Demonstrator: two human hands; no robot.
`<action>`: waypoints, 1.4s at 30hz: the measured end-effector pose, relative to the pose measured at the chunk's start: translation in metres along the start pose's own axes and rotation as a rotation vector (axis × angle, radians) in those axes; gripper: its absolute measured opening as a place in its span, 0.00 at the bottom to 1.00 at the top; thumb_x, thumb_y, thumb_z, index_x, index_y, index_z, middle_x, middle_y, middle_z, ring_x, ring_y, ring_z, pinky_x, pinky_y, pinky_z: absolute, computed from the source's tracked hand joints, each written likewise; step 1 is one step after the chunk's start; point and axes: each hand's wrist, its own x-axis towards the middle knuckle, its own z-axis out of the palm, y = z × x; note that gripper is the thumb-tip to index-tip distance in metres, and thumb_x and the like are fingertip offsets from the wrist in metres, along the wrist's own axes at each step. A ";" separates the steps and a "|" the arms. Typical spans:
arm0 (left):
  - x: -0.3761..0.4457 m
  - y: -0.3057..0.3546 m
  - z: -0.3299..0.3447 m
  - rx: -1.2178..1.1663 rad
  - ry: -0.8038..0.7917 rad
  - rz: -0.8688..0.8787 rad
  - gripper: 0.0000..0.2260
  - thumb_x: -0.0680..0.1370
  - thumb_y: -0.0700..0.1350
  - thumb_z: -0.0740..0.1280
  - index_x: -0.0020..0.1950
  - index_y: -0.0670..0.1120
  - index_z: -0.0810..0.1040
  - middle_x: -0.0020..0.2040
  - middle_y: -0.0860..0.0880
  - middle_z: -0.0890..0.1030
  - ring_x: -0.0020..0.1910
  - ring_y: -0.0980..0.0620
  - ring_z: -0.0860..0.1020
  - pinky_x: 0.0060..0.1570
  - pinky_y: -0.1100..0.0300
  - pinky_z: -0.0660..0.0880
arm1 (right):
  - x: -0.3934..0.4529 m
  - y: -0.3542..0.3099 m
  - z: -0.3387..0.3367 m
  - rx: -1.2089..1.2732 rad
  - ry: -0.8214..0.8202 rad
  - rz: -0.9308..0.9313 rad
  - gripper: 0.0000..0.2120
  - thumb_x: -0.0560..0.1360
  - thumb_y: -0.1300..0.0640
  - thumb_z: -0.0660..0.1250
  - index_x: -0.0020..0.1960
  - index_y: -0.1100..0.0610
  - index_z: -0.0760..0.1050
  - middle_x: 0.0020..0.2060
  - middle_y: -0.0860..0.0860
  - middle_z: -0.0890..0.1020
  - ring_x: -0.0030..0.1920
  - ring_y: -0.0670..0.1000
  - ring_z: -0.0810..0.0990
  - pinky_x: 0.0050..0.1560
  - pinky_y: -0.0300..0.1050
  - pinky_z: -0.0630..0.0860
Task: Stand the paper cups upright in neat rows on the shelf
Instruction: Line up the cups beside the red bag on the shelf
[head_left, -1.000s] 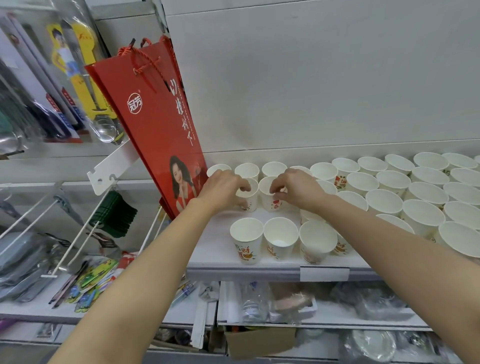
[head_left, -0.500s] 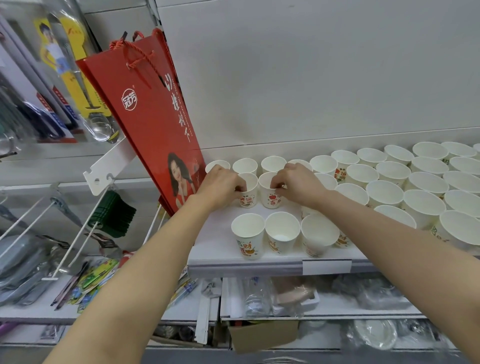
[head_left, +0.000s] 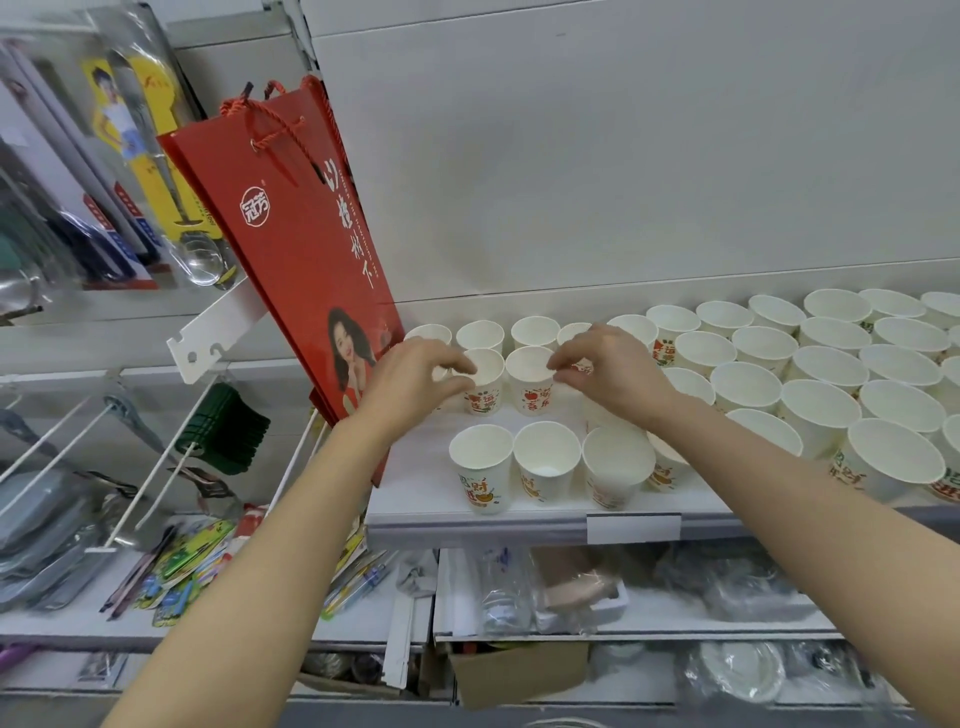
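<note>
White paper cups with red and orange print stand upright in rows on the white shelf (head_left: 415, 493). My left hand (head_left: 410, 379) pinches the left rim of a middle-row cup (head_left: 485, 387) between thumb and forefinger. My right hand (head_left: 610, 371) pinches the right rim of the cup beside it (head_left: 530, 384). The two cups stand side by side, almost touching. Behind them runs the back row of cups (head_left: 535, 330). In front stands a row of three cups (head_left: 545, 462), and my right forearm partly hides a further one.
A red gift bag (head_left: 291, 244) leans against the shelf's left end, close to my left hand. Many more upright cups (head_left: 831, 374) fill the shelf to the right. Packaged utensils hang at the left (head_left: 130, 182). Bagged goods and a cardboard box (head_left: 514, 670) lie on the lower shelves.
The two cups have been drawn a little closer together and nearer the front row. Both hands have loosened from a fuller grip to fingertip pinches at the rims.
</note>
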 end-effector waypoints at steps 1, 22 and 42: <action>-0.015 0.005 -0.002 -0.037 0.028 0.000 0.05 0.73 0.51 0.74 0.48 0.55 0.85 0.46 0.60 0.82 0.48 0.59 0.76 0.49 0.58 0.72 | -0.010 -0.002 -0.006 0.021 0.011 -0.006 0.05 0.70 0.57 0.73 0.46 0.52 0.84 0.41 0.47 0.84 0.45 0.50 0.76 0.46 0.49 0.74; -0.086 0.033 0.047 -0.294 -0.014 -0.325 0.34 0.67 0.51 0.79 0.70 0.51 0.72 0.67 0.52 0.74 0.65 0.53 0.73 0.66 0.54 0.69 | -0.042 -0.042 0.013 -0.309 -0.414 0.019 0.32 0.61 0.32 0.70 0.55 0.52 0.74 0.53 0.51 0.80 0.53 0.54 0.76 0.53 0.50 0.66; -0.048 -0.012 0.011 0.014 -0.113 -0.211 0.05 0.70 0.45 0.76 0.37 0.47 0.82 0.61 0.50 0.78 0.62 0.48 0.75 0.57 0.55 0.71 | -0.025 -0.075 0.038 0.004 -0.284 0.327 0.37 0.65 0.48 0.77 0.69 0.57 0.69 0.63 0.58 0.72 0.63 0.57 0.71 0.61 0.46 0.67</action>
